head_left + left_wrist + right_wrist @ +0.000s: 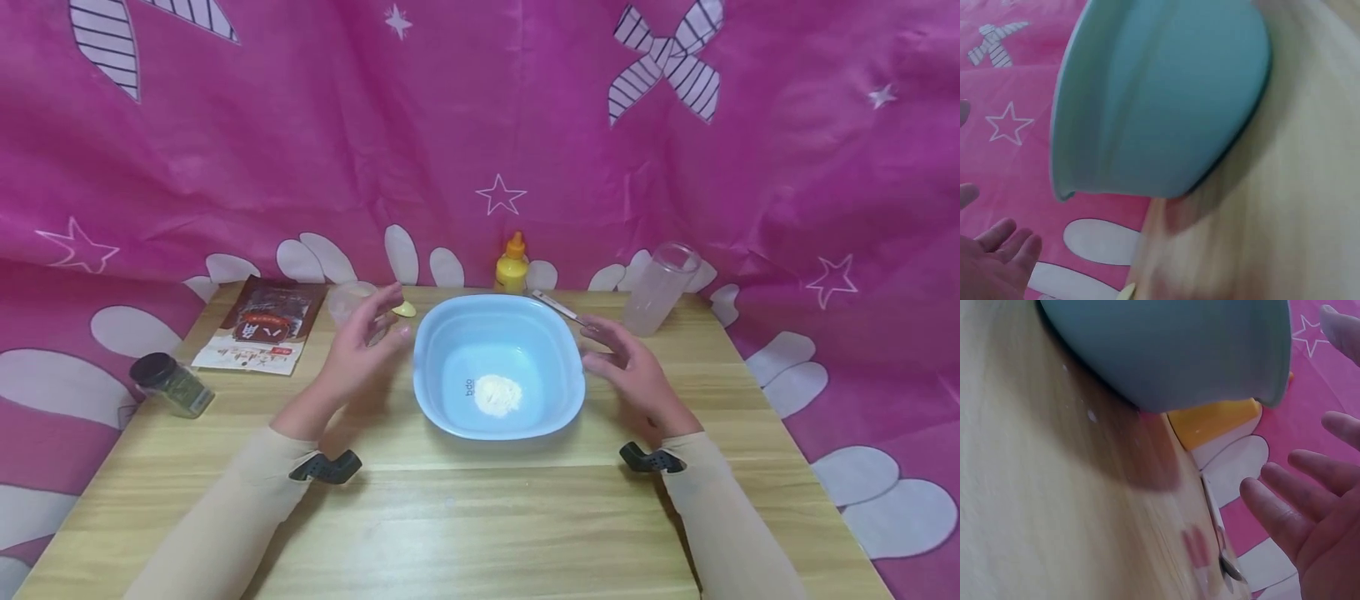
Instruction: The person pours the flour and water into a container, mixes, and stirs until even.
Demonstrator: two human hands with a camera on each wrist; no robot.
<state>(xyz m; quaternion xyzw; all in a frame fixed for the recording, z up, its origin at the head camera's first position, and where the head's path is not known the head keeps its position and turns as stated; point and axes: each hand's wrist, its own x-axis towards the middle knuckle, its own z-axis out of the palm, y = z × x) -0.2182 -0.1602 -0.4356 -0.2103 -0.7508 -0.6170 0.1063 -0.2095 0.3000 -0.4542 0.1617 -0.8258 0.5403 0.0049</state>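
A light blue plastic basin point(450, 333) stands on the wooden table with a small heap of white powder point(498, 395) on its floor. My left hand point(365, 346) is held off its left side, fingers spread and holding nothing. Opposite, my right hand point(628, 364) hovers by the right rim, its fingers loosely bent and nothing in them. In the right wrist view the right hand point(1316, 506) is apart from the basin wall point(1179, 356). The left wrist view likewise has a gap between the left hand point(1004, 262) and the basin point(1160, 100).
Behind the basin stand a yellow squeeze bottle point(512, 267) and a spoon with a pale handle point(555, 304). A clear tall cup point(660, 290) is at the right. Leftward are a clear cup point(345, 300), a yellow spoon point(405, 309), a brown-and-white packet point(262, 327) and a black-lidded jar point(174, 385).
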